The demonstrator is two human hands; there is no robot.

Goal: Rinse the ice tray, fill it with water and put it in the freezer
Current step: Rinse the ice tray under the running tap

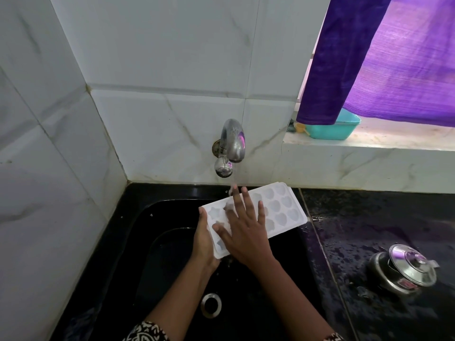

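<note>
Over the black sink [147, 242], under the tap [232, 141], we see the white ice tray [283, 207] held in the air. Its moulded cells face up, and it slants so that the end nearer the person sits lower. A thin stream of water [231, 189] falls from the spout onto the tray's far left part.

The left hand [203, 239] grips the tray's near, left end. The thumb lies along the upper edge, and the rest of the hand wraps under the rim, where we cannot see the fingertips. The right hand [243, 230] lies flat on top of the cells. Its fingers [246, 200] are straight and spread, pressing on the tray rather than closing round it, and the longest fingertips reach the falling water. The tray's far right corner comes close to the sink's right rim.

Below the hands we make out the round metal drain [211, 305] in the sink floor. A patterned black and white sleeve [147, 332] shows at the bottom edge.

To the right, the dark bench [357, 230] is speckled with drops. A steel pot [403, 271] stands on it with its lid sitting askew, well apart from the tray.

Behind the sink the wall is pale marbled tile [160, 57]. On the window ledge [394, 141] up right sits a teal tub [342, 130], partly covered by a hanging purple curtain [394, 57].
</note>
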